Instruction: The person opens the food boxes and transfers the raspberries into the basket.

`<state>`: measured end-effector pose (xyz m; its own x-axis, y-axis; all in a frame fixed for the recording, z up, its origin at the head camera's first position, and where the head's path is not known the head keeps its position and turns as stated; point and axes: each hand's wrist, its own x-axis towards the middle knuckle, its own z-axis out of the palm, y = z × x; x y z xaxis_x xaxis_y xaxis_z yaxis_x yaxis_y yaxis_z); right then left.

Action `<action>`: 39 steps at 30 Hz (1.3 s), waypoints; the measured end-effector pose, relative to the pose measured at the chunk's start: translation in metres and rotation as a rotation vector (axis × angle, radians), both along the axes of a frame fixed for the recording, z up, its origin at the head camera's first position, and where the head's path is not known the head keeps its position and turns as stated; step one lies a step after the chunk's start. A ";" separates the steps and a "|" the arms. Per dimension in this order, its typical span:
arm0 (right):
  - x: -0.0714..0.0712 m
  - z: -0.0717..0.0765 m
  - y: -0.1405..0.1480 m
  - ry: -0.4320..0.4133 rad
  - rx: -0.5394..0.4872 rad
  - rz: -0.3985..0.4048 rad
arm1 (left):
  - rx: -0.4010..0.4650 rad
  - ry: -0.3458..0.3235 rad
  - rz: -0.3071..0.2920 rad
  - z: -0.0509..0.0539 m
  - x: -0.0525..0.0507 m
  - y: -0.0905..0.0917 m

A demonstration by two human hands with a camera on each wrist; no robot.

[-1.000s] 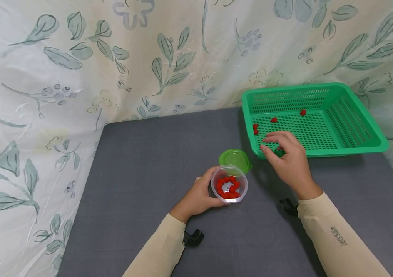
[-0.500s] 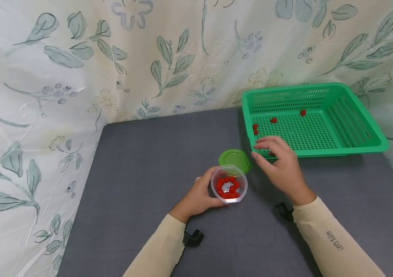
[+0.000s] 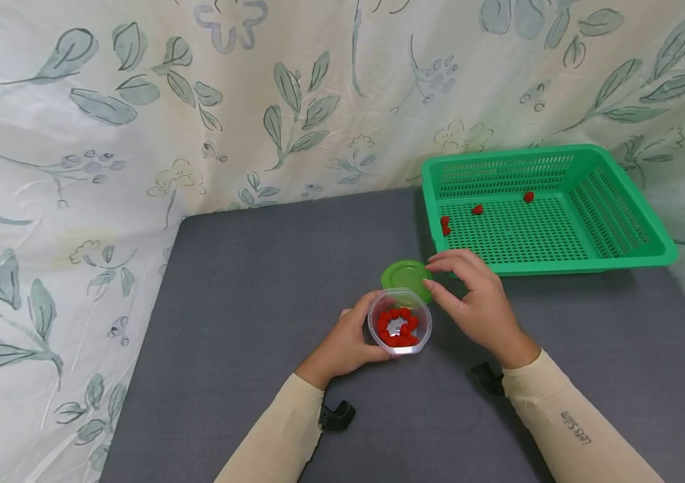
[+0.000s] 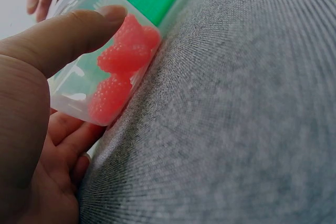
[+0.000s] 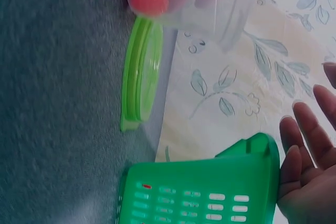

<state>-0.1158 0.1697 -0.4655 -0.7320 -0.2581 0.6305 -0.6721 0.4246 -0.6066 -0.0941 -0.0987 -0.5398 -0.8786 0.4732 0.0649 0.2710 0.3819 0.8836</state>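
My left hand [image 3: 345,343] grips a clear plastic container [image 3: 425,329], thumb on the near side and fingers round the far side. Red raspberries [image 3: 399,340] lie in a ring on its bottom; in the left wrist view several raspberries [image 4: 123,59] show through the wall beside the thumb. Just behind the container a green lid [image 3: 405,274] lies flat on the table. My right hand [image 3: 478,302] hovers by the lid's right edge, thumb and index finger apart. In the right wrist view, the right hand's fingers [image 5: 315,135] are loosely bent and nothing shows between them.
A green slotted basket [image 3: 590,265] stands at the back right, with a few raspberries [image 3: 478,210] scattered inside toward its left and back. Dark grey cloth [image 3: 257,302] covers the table. A floral curtain [image 3: 227,100] hangs behind and to the left.
My right hand has moved left and toward me, from over the basket's front left corner to beside the lid. The left hand and container have stayed in place.
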 end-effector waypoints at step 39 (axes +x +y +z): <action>0.009 -0.034 -0.034 -0.378 0.348 0.143 | 0.007 0.071 -0.047 -0.001 -0.003 -0.003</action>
<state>-0.1067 0.1354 -0.4999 -0.8337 -0.5190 0.1886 -0.4999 0.5641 -0.6572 -0.0975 -0.1013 -0.5407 -0.8484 0.5132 0.1299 0.3509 0.3615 0.8638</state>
